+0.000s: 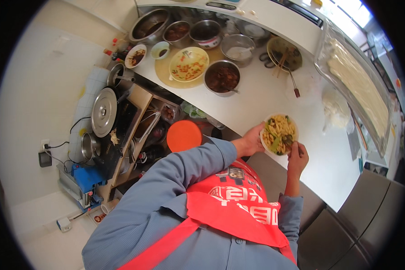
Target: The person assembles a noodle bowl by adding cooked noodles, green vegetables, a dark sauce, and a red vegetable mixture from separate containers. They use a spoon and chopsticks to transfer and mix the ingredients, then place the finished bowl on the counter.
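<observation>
A round pale bowl (264,145) is held up in front of me at the near edge of the white counter. It is full of yellowish cooked pieces (278,128) mixed with green strips and a few dark bits. My left hand (253,140) is closed around the bowl's left side, its fingers partly hidden beneath. At the lower right rim, my right hand (298,155) has its thumb and fingers bent in against the bowl. A dark green piece (288,140) lies beside those fingertips.
On the counter (256,105), a yellow plate (189,64) with food remnants and a metal bowl of dark red sauce (222,77) sit back left. Farther right are a wok-like pan (284,54) and a plastic-covered tray (355,85). A lidded pot (104,112) stands left, above an orange lid (184,136).
</observation>
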The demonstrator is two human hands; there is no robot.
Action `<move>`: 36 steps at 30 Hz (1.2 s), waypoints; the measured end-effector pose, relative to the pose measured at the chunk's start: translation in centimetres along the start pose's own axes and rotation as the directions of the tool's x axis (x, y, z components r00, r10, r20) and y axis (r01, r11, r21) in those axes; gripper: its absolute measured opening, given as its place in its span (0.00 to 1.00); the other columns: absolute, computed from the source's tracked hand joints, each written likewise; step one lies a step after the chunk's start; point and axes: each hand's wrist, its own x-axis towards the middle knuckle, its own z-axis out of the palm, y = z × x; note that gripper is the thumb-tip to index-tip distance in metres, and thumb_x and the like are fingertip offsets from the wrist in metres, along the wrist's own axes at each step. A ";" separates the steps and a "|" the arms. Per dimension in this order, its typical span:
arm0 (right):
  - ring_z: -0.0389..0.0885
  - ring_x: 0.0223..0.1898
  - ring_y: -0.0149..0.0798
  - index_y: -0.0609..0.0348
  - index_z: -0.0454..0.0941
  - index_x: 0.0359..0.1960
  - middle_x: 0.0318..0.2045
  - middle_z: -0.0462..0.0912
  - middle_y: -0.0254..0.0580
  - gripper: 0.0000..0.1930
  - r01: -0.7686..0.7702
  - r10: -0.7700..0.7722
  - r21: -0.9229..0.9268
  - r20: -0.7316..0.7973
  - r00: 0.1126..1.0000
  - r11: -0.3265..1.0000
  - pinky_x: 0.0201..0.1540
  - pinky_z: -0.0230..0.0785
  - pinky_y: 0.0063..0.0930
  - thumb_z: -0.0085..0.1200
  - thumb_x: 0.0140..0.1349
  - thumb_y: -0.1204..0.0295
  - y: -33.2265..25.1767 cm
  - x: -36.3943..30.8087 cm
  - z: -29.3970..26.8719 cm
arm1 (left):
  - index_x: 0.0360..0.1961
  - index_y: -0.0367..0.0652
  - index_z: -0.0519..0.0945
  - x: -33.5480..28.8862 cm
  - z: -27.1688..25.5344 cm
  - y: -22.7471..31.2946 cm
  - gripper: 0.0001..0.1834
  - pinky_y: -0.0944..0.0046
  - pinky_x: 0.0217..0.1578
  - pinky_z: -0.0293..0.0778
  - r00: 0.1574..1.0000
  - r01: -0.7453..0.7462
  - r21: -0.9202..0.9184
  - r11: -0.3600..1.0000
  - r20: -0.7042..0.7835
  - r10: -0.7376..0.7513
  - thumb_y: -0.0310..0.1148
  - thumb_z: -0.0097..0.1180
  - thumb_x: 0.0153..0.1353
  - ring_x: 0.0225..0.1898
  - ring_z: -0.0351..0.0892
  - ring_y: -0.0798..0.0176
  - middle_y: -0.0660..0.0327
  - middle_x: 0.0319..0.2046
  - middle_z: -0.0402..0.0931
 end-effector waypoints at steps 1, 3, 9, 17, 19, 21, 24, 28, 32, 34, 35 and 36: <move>0.68 0.21 0.23 0.67 0.82 0.45 0.26 0.80 0.33 0.12 -0.053 0.053 0.028 -0.020 0.998 0.998 0.23 0.61 0.18 0.60 0.68 0.70 0.4 -0.1 0.0 | 0.67 0.37 0.65 0.2 -0.2 0.0 0.46 0.39 0.70 0.54 1.000 0.006 0.014 1.000 -0.005 -0.006 0.70 0.41 0.67 0.67 0.66 0.36 0.35 0.65 0.67; 0.68 0.19 0.24 0.69 0.79 0.50 0.24 0.76 0.33 0.14 -0.064 0.064 0.020 -0.020 0.998 0.998 0.21 0.60 0.20 0.61 0.64 0.74 1.0 -0.9 -0.8 | 0.67 0.38 0.64 0.4 -0.6 -0.2 0.46 0.38 0.70 0.54 0.999 0.036 0.040 0.999 -0.020 -0.035 0.71 0.41 0.67 0.67 0.67 0.36 0.36 0.65 0.67; 0.70 0.18 0.27 0.69 0.77 0.47 0.25 0.74 0.35 0.13 -0.296 0.295 -0.008 -0.046 0.954 0.955 0.19 0.63 0.21 0.58 0.62 0.79 2.1 -5.3 -4.4 | 0.66 0.31 0.61 0.1 -3.8 -0.2 0.38 0.45 0.58 0.74 0.978 0.080 0.292 0.953 -0.209 -0.018 0.57 0.48 0.73 0.62 0.73 0.39 0.32 0.60 0.70; 0.72 0.18 0.29 0.67 0.79 0.43 0.24 0.78 0.37 0.10 -0.370 0.408 -0.202 0.205 0.890 0.907 0.19 0.64 0.24 0.58 0.64 0.74 0.8 -8.4 -0.8 | 0.34 0.36 0.78 -4.8 -16.2 0.1 0.16 0.53 0.27 0.82 0.891 -0.149 0.088 0.985 -0.419 0.173 0.39 0.51 0.72 0.22 0.81 0.54 0.55 0.24 0.79; 0.73 0.18 0.29 0.68 0.79 0.43 0.24 0.78 0.37 0.10 -0.337 0.405 -0.257 0.291 0.867 0.906 0.20 0.64 0.24 0.57 0.65 0.73 -0.4 -8.5 1.4 | 0.32 0.38 0.77 -6.2 -19.6 0.9 0.14 0.55 0.21 0.80 0.871 -0.227 0.156 0.961 -0.409 0.272 0.38 0.52 0.72 0.17 0.73 0.60 0.61 0.20 0.72; 0.72 0.17 0.29 0.67 0.79 0.38 0.19 0.75 0.35 0.08 -0.262 0.363 -0.318 0.315 0.877 0.911 0.19 0.64 0.25 0.56 0.68 0.71 -1.5 -8.5 4.3 | 0.34 0.39 0.77 -7.2 -22.0 2.1 0.12 0.57 0.19 0.79 0.828 -0.259 0.132 0.957 -0.480 0.290 0.36 0.52 0.71 0.16 0.71 0.63 0.62 0.20 0.71; 0.73 0.18 0.29 0.66 0.78 0.34 0.20 0.76 0.35 0.11 -0.204 0.383 -0.433 0.379 0.842 0.878 0.20 0.64 0.25 0.56 0.68 0.68 -3.5 -7.6 8.2 | 0.37 0.41 0.76 -7.9 -23.4 4.0 0.08 0.58 0.18 0.78 0.757 -0.339 0.097 0.936 -0.562 0.333 0.34 0.52 0.71 0.16 0.70 0.65 0.63 0.20 0.71; 0.75 0.20 0.30 0.66 0.79 0.34 0.23 0.79 0.39 0.13 -0.155 0.368 -0.420 0.491 0.790 0.894 0.21 0.67 0.25 0.56 0.69 0.65 -4.9 -4.7 14.9 | 0.42 0.44 0.74 -8.4 -23.6 8.1 0.05 0.58 0.24 0.80 0.709 -0.401 0.096 0.911 -0.597 0.375 0.33 0.52 0.70 0.20 0.77 0.61 0.62 0.23 0.74; 0.79 0.25 0.33 0.65 0.78 0.37 0.29 0.83 0.42 0.14 -0.381 0.451 -0.242 0.526 0.721 0.892 0.25 0.71 0.27 0.54 0.70 0.64 -4.7 -0.9 22.5 | 0.46 0.42 0.73 -8.6 -24.4 13.2 0.10 0.57 0.30 0.80 0.701 -0.479 0.099 0.872 -0.555 0.448 0.37 0.51 0.72 0.30 0.83 0.57 0.57 0.32 0.78; 0.80 0.27 0.36 0.64 0.77 0.40 0.32 0.83 0.44 0.13 -0.511 0.496 -0.131 0.528 0.689 0.849 0.27 0.73 0.29 0.54 0.71 0.64 -4.0 0.7 25.7 | 0.47 0.42 0.73 -8.6 -25.2 15.8 0.12 0.57 0.32 0.80 0.688 -0.515 0.107 0.850 -0.541 0.485 0.39 0.51 0.73 0.33 0.84 0.56 0.56 0.35 0.78; 0.81 0.29 0.37 0.64 0.76 0.41 0.33 0.83 0.45 0.12 -0.560 0.513 -0.080 0.526 0.679 0.824 0.28 0.74 0.30 0.53 0.71 0.64 -3.7 1.4 27.2 | 0.47 0.41 0.73 -8.4 -25.5 17.2 0.12 0.57 0.32 0.80 0.681 -0.531 0.117 0.839 -0.530 0.505 0.39 0.50 0.74 0.34 0.84 0.56 0.56 0.35 0.78; 0.81 0.30 0.39 0.63 0.76 0.42 0.34 0.83 0.45 0.12 -0.607 0.530 -0.030 0.523 0.668 0.794 0.30 0.75 0.31 0.53 0.72 0.65 -3.3 2.0 28.3 | 0.47 0.40 0.73 -8.3 -25.9 18.4 0.13 0.57 0.32 0.81 0.674 -0.547 0.126 0.828 -0.520 0.525 0.40 0.50 0.74 0.35 0.84 0.56 0.56 0.36 0.78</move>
